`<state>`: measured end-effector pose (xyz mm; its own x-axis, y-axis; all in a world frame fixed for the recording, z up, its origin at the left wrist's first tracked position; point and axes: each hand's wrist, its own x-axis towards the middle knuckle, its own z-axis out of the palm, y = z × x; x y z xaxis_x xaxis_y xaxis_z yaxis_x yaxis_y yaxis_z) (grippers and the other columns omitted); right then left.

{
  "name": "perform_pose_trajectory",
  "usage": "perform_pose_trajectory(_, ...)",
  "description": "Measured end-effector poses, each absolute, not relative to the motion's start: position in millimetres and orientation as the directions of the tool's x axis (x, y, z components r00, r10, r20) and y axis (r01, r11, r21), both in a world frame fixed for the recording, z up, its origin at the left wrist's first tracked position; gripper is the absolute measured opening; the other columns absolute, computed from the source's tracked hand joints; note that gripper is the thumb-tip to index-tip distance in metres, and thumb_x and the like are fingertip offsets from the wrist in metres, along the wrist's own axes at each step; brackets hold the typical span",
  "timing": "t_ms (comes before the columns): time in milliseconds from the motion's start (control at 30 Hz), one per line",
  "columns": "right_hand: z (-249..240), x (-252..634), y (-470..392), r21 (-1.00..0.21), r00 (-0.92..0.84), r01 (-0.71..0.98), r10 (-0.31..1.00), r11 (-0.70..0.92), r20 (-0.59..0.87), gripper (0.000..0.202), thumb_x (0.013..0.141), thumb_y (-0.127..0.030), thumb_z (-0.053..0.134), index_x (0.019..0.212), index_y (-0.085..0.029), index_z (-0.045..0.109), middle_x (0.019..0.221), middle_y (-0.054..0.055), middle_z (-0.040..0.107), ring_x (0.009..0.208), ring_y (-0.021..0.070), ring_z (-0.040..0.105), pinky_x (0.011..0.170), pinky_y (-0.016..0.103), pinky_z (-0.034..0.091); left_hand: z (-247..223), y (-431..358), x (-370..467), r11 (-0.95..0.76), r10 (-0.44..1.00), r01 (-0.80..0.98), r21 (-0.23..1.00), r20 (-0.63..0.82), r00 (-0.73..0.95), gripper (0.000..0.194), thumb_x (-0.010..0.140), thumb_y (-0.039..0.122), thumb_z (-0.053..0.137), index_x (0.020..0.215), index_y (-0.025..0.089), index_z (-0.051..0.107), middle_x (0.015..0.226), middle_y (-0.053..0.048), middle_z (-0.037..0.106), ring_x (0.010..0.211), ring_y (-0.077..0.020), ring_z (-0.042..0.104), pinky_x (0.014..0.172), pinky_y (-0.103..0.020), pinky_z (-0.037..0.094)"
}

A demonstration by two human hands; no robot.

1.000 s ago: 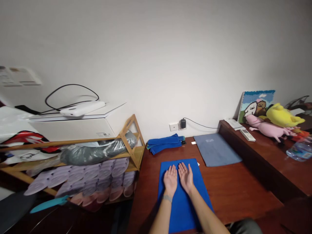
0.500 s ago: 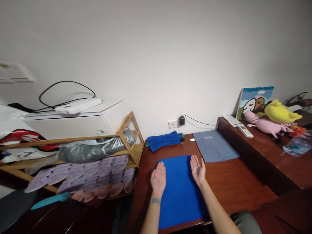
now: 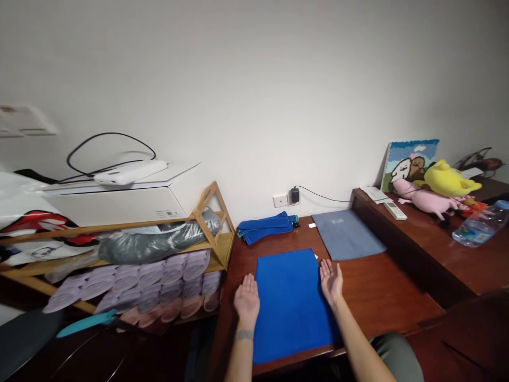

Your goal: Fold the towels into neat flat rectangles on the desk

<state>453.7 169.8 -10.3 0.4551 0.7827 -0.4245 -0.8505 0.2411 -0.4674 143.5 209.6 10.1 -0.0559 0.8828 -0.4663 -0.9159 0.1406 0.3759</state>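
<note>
A bright blue cloth [image 3: 292,305] lies spread flat on the brown wooden desk [image 3: 382,292], reaching to its front edge. Beside the cloth's left edge is my left hand [image 3: 247,301], palm turned up, fingers stretched out and nothing in it. My right hand [image 3: 331,281] is at the cloth's right edge, also palm up with fingers apart and holding nothing. Whether either hand touches the cloth I cannot tell. Behind it, near the wall, rests a folded blue cloth bundle [image 3: 267,228]. A grey-blue mat [image 3: 350,236] lies to the back right.
On the left stands a wooden rack [image 3: 225,249] with several lilac slippers [image 3: 196,263] and a white box [image 3: 119,204]. The raised right side holds a remote [image 3: 395,210], plush toys [image 3: 427,201] and a water bottle [image 3: 481,225]. A black charger [image 3: 295,194] is plugged into the wall.
Both hands have moved outward from the blue cloth and slightly nearer to me, the left one to the left, the right one to the right. The camera view has shifted slightly.
</note>
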Motion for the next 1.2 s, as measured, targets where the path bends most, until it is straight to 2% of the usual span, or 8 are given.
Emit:
perform_pose_trajectory(133, -5.8, 415.5, 169.2, -0.438, 0.387, -0.87, 0.865, 0.228, -0.319, 0.041, 0.1, -0.058, 0.062, 0.12, -0.026, 0.077, 0.142, 0.007, 0.078, 0.146, 0.019, 0.064, 0.12, 0.038, 0.056, 14.5, 198.6, 175.4, 0.226, 0.936, -0.923, 0.312, -0.333, 0.117, 0.069, 0.103, 0.025, 0.047, 0.172, 0.025, 0.043, 0.177, -0.011, 0.046, 0.162, -0.0237, 0.044, 0.135, -0.044, 0.037)
perform_pose_trajectory(233, -5.9, 363.6, 180.7, -0.419, 0.294, -0.899, 0.884, 0.126, -0.364, 0.039, 0.099, -0.057, 0.063, 0.117, -0.025, 0.078, 0.137, 0.008, 0.08, 0.146, 0.0205, 0.065, 0.119, 0.039, 0.056, 17.8, 197.5, 224.3, 0.355, 0.883, -0.884, 0.304, -0.42, 0.21, 0.068, 0.102, 0.025, 0.048, 0.169, 0.018, 0.046, 0.175, -0.017, 0.048, 0.161, -0.0247, 0.046, 0.134, -0.042, 0.039)
perform_pose_trajectory(400, -14.3, 331.7, 197.1, -0.457, 0.241, -0.889, 0.866, 0.016, -0.439, 0.043, 0.094, -0.065, 0.066, 0.111, -0.027, 0.077, 0.132, 0.009, 0.081, 0.148, 0.0239, 0.063, 0.123, 0.041, 0.052, 16.5, 203.7, 250.1, 0.356, 0.838, -0.873, 0.332, -0.527, 0.141, 0.068, 0.1, 0.025, 0.045, 0.168, 0.018, 0.048, 0.179, -0.018, 0.043, 0.164, -0.0251, 0.041, 0.13, -0.042, 0.044)
perform_pose_trajectory(533, -20.0, 364.7, 192.5, -0.52, 0.318, -0.852, 0.847, 0.057, -0.427, 0.045, 0.092, -0.068, 0.066, 0.112, -0.03, 0.077, 0.136, 0.007, 0.08, 0.151, 0.0254, 0.061, 0.128, 0.047, 0.048, 16.5, 203.1, 215.5, 0.3, 0.835, -0.878, 0.372, -0.548, 0.053, 0.065, 0.1, 0.023, 0.047, 0.164, 0.016, 0.051, 0.176, -0.02, 0.046, 0.162, -0.0266, 0.044, 0.129, -0.043, 0.046)
perform_pose_trajectory(767, -14.0, 425.4, 174.4, -0.594, 0.49, -0.778, 0.788, 0.204, -0.371, 0.05, 0.092, -0.067, 0.062, 0.12, -0.029, 0.079, 0.154, 0.004, 0.071, 0.157, 0.0219, 0.053, 0.134, 0.042, 0.036, 28.7, 187.9, 154.4, 0.147, 0.847, -0.882, 0.448, -0.517, -0.121, 0.059, 0.101, 0.023, 0.045, 0.158, 0.027, 0.06, 0.18, -0.005, 0.045, 0.164, -0.0189, 0.041, 0.13, -0.036, 0.044)
perform_pose_trajectory(933, -12.4, 361.5, 180.0, -0.586, 0.398, -0.792, 0.873, 0.172, -0.283, 0.055, 0.086, -0.073, 0.07, 0.119, -0.031, 0.081, 0.151, 0.005, 0.074, 0.154, 0.0241, 0.056, 0.132, 0.043, 0.04, 28.1, 179.3, 212.4, 0.252, 0.879, -0.869, 0.426, -0.476, 0.022, 0.058, 0.099, 0.022, 0.049, 0.154, 0.018, 0.064, 0.169, -0.016, 0.058, 0.157, -0.0229, 0.052, 0.133, -0.04, 0.04)
perform_pose_trajectory(1033, -19.5, 331.9, 182.3, -0.581, 0.332, -0.808, 0.889, 0.095, -0.316, 0.055, 0.082, -0.073, 0.074, 0.114, -0.029, 0.082, 0.144, 0.006, 0.077, 0.152, 0.0251, 0.058, 0.133, 0.045, 0.038, 25.8, 180.5, 238.8, 0.298, 0.858, -0.857, 0.42, -0.512, 0.048, 0.057, 0.098, 0.021, 0.049, 0.152, 0.013, 0.064, 0.17, -0.022, 0.055, 0.158, -0.0255, 0.05, 0.132, -0.041, 0.04)
perform_pose_trajectory(1200, -22.2, 383.2, 173.7, -0.587, 0.405, -0.8, 0.832, 0.121, -0.38, 0.05, 0.084, -0.07, 0.073, 0.111, -0.029, 0.081, 0.141, 0.006, 0.079, 0.15, 0.0246, 0.06, 0.132, 0.045, 0.039, 26.6, 178.5, 201.5, 0.265, 0.837, -0.849, 0.457, -0.546, -0.032, 0.054, 0.098, 0.017, 0.049, 0.149, 0.011, 0.065, 0.173, -0.022, 0.05, 0.159, -0.0252, 0.048, 0.129, -0.039, 0.043)
